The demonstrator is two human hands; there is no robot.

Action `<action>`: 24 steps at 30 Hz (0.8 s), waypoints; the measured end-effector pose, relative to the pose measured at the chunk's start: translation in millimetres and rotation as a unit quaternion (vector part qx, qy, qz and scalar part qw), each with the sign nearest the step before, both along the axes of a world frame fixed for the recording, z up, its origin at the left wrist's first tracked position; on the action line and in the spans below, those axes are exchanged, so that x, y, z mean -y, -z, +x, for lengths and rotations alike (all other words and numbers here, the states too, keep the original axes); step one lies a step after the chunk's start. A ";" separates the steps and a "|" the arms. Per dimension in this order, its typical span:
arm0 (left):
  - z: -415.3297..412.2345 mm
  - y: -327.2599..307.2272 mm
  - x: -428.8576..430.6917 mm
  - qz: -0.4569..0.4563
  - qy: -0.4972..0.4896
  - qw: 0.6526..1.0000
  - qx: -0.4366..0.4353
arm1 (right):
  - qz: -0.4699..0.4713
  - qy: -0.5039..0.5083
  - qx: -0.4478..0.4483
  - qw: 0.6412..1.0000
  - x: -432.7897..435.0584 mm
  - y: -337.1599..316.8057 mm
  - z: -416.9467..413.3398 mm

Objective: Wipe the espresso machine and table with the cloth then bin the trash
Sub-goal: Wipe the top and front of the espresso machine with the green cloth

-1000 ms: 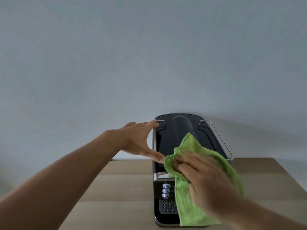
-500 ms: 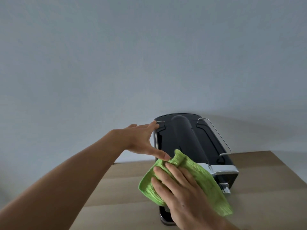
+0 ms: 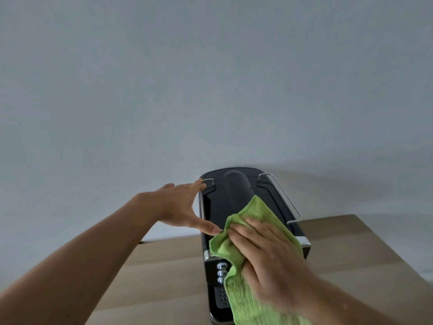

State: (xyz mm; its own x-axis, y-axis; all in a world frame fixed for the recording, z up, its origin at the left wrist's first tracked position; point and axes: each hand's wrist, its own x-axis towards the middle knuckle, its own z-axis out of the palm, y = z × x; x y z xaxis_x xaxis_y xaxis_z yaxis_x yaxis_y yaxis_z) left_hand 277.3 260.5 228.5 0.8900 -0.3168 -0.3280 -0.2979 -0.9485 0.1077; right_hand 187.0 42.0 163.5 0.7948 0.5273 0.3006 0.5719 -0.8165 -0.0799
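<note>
A black espresso machine (image 3: 220, 207) with chrome trim and wire rails stands on the wooden table (image 3: 152, 273), its back near the wall. My left hand (image 3: 180, 205) braces the machine's left top edge, fingers spread, thumb near the front corner. My right hand (image 3: 264, 256) presses a green cloth (image 3: 255, 209) flat onto the front of the machine's top. The cloth hangs down over the front panel, beside three silver buttons (image 3: 220, 273). No trash or bin is in view.
A plain grey wall (image 3: 210, 78) fills the upper part of the view right behind the machine. Bare table shows on both sides of the machine.
My right hand with the cloth has moved from the machine's front left corner back up and right onto its top. The left hand has stayed in place.
</note>
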 end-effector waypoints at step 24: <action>2.3 2.8 -1.5 -0.003 0.015 1.000 -0.005 | 0.272 0.068 0.157 0.947 46.7 54.3 -8.0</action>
State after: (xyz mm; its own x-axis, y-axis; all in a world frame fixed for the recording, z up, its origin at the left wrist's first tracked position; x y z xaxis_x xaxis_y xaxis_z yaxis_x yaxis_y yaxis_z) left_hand 279.6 261.9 225.7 0.8770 -0.3454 -0.3340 -0.3250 -0.9384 0.1171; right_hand 178.9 -4.8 109.2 0.6710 0.1257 0.7307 0.5292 -0.7715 -0.3533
